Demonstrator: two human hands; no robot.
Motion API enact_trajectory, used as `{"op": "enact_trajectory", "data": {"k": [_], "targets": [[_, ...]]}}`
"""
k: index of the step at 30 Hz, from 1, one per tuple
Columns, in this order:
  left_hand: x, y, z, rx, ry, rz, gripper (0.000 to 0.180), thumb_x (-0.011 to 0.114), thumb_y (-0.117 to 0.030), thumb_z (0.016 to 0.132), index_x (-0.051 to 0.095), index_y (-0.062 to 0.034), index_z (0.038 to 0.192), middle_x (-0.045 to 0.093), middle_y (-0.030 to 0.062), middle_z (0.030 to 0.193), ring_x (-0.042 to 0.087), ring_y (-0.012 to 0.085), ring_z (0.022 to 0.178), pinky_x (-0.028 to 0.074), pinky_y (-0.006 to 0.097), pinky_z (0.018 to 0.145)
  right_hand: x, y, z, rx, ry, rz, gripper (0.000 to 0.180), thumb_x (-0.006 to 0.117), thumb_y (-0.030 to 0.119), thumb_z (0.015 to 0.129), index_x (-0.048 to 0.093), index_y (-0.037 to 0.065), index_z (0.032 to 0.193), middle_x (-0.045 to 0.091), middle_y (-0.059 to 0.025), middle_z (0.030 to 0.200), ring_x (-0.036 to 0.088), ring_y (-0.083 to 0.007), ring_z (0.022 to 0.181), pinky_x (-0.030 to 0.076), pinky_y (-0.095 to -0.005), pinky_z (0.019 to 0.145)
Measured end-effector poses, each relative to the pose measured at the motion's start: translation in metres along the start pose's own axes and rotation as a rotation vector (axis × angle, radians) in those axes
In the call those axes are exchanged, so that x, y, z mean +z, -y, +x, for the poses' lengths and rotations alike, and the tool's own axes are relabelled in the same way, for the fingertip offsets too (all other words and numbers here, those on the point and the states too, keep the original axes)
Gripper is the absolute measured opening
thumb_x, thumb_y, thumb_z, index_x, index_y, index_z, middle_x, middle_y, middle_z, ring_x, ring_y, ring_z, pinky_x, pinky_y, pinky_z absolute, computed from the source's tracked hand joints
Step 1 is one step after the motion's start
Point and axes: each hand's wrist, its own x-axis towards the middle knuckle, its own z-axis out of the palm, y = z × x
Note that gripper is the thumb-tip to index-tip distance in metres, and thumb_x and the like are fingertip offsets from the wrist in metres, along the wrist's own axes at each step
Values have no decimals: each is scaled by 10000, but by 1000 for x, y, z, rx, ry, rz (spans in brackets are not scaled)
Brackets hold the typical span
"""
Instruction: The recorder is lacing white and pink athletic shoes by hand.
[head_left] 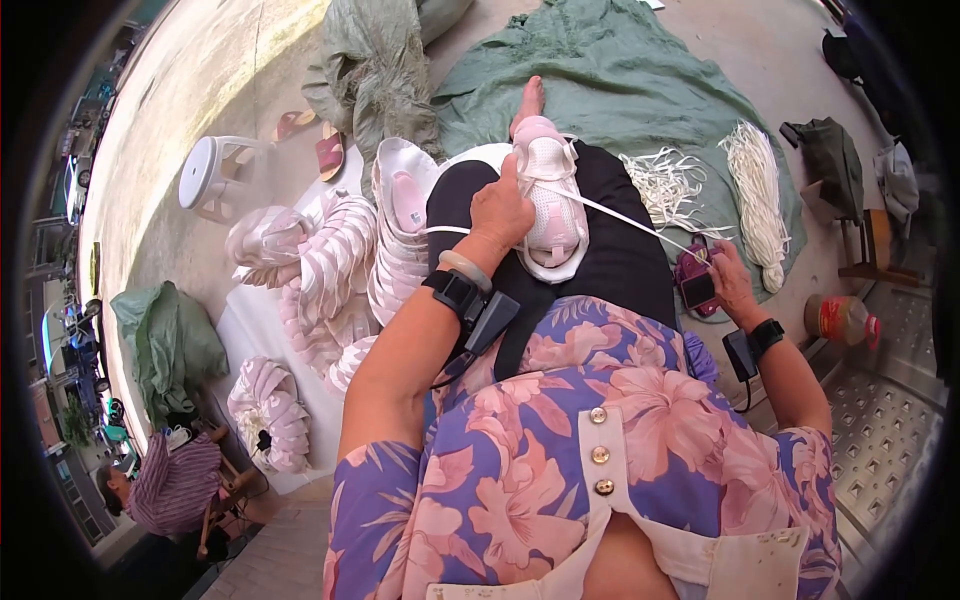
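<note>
Floral blouse [590,470] below; beyond it, left hand [500,212] fingers press the pink shoe [550,200], right hand [728,280] pinching its white lace [630,215] taut.

A bare concrete floor [190,90] carries everything. A green cloth [620,70] is spread over it, with two bundles of white laces [760,195] lying on top. Beside it a white sheet [250,330] holds stacks of pink-and-white shoes [335,260] (nested in curved rows). A white plastic stool [210,175], sandals [315,140] and a bottle [840,318] also rest on the floor.
</note>
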Motion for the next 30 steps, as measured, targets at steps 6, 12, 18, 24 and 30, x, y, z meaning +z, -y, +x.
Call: {"op": "enact_trajectory", "data": {"k": [6, 12, 18, 24, 30], "targets": [[-8, 2, 9, 33, 81, 16, 644, 580, -285, 700, 392, -34, 1262, 632, 158, 742, 614, 327, 729, 467, 410, 724, 15, -61, -52, 396, 201, -125, 147, 556, 153, 787, 460, 43, 772, 532, -148, 821, 522, -352, 784, 403, -437, 646], [1, 14, 31, -213, -1, -270, 539, 606, -140, 735, 431, 7, 1223, 636, 103, 797, 606, 170, 706, 468, 271, 676, 13, 18, 51, 45, 246, 11, 160, 604, 204, 741, 550, 71, 812, 579, -103, 755, 558, -301, 761, 409, -398, 664], [-16, -18, 25, -248, -163, -1172, 443, 579, 38, 751, 458, 26, 1177, 604, 53, 811, 570, 107, 752, 437, 205, 710, 32, 92, 125, -270, -128, 230, 250, 625, 183, 732, 559, 104, 960, 581, -74, 900, 543, -270, 876, 394, -366, 762], [-55, -22, 19, 3, 144, -1056, 423, 568, -20, 778, 458, 38, 1183, 636, 89, 773, 593, 115, 631, 483, 242, 629, 44, 123, 150, -350, -37, 280, 321, 626, 164, 727, 553, 107, 1035, 580, -47, 823, 549, -244, 811, 392, -367, 753], [-56, 0, 20, -12, -159, -363, 325, 497, -15, 784, 532, 30, 1104, 629, 102, 731, 586, 121, 529, 470, 228, 489, 41, 134, 147, -300, 63, 319, 198, 602, 170, 748, 568, 91, 926, 580, -58, 717, 572, -255, 719, 397, -380, 691]]}}
